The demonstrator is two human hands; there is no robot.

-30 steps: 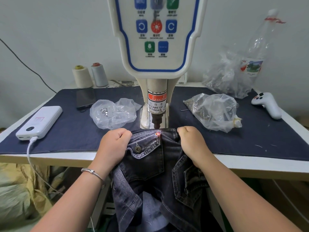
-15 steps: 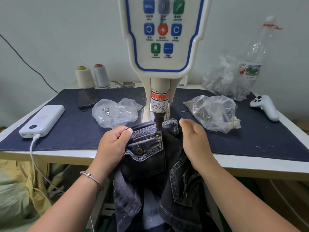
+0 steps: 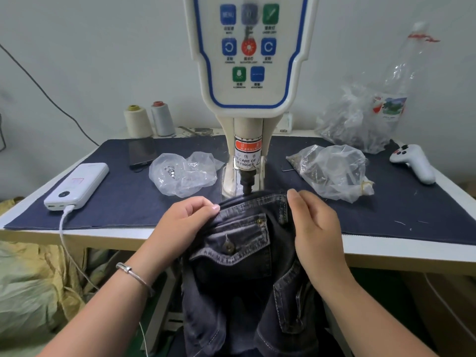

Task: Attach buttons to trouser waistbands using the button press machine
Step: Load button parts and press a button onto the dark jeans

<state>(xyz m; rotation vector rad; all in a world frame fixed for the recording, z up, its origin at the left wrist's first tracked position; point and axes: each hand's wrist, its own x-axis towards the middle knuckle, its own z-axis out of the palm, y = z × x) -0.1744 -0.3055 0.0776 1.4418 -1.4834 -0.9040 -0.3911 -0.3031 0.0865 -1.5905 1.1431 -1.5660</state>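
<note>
— Two bare hands are on the dark grey denim trousers [image 3: 239, 256]. How do they grip?

— The left hand [image 3: 185, 222] is curled, its fingertips [image 3: 215, 207] pinching the folded cloth at the waistband's left end. The right hand [image 3: 315, 228] lies more loosely, fingers nearly straight, against the right side of the waistband by a belt loop; whether it pinches the cloth or only presses on it I cannot tell. A thin silver bangle [image 3: 134, 275] sits on the left wrist.

— And where are the trousers?

— Between the two hands, bunched at the near edge of the white worktable [image 3: 386, 256], legs hanging down off it. The waistband's top edge lies just beyond the fingertips, right under the dark metal punch [image 3: 246, 183] of the cream button press machine with the blue-edged control panel [image 3: 248, 55]. A flapped back pocket with a brass button [image 3: 228, 248] sits between the hands, nearer the left one, and a small brass rivet [image 3: 260, 221] shows above it.

— What else lies around?

— Beyond the left hand, a crumpled clear plastic bag holding small silver button parts [image 3: 180, 173]. Beyond the right hand, a second clear plastic bag of dark metal pieces [image 3: 332, 171]. Far out left of the left hand is a white power bank [image 3: 77, 185] with a white cable plugged in; far out right of the right hand, a white handheld controller [image 3: 414, 162]. All rest on a dark blue denim mat [image 3: 123, 202] covering the table.
</note>
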